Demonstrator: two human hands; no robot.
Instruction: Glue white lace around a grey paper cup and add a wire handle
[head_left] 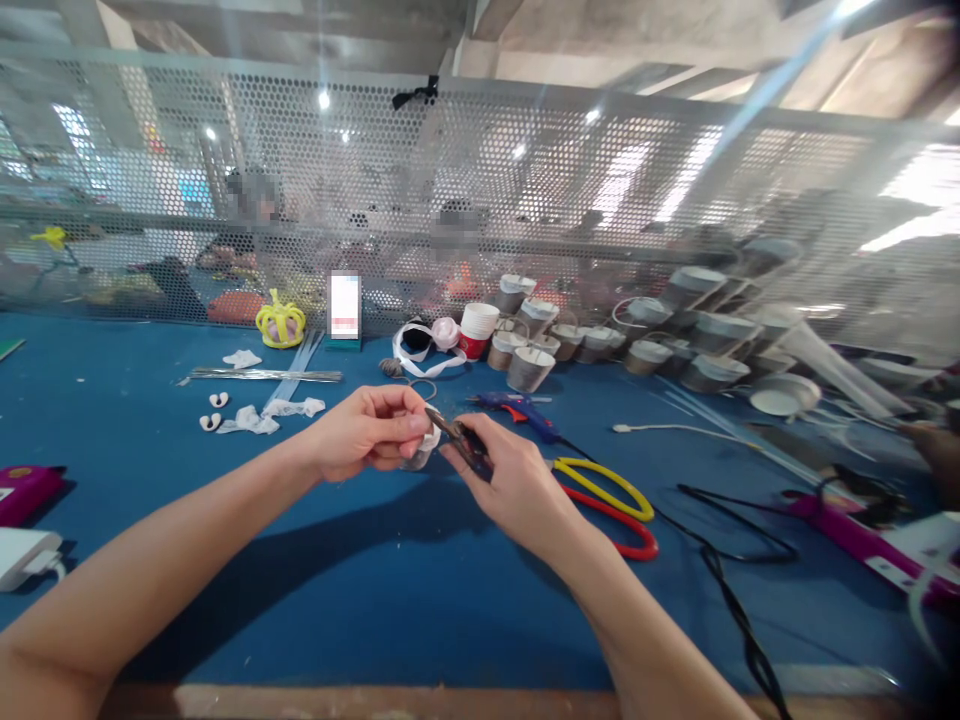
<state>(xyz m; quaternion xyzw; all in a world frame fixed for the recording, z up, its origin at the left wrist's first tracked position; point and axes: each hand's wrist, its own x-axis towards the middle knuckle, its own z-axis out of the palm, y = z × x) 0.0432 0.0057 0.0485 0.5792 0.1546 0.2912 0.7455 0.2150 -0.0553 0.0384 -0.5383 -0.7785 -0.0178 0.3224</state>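
My left hand [375, 430] is closed, thumb and fingers pinching a small grey-and-white pail [421, 458], most of it hidden behind the fingers. In my right hand [506, 465] are dark-jawed pliers [450, 428], their tips touching or very near the pail's rim by my left fingertips. Just beyond the hands, a thin wire loop [424, 385] shows; whether it joins the pail I cannot tell. A blue glue gun [529, 412] lies behind my right hand. Scissors with one yellow and one red handle [611, 490] rest partly behind my right wrist.
Grey pails [531, 368] are piled at the back right. Red and white paper cups [478, 330], white ribbon [420, 362], metal wires [266, 375] and a yellow crown-shaped piece [280, 322] lie along the back. Black cable [720, 570] and a purple power strip [862, 545] occupy the right.
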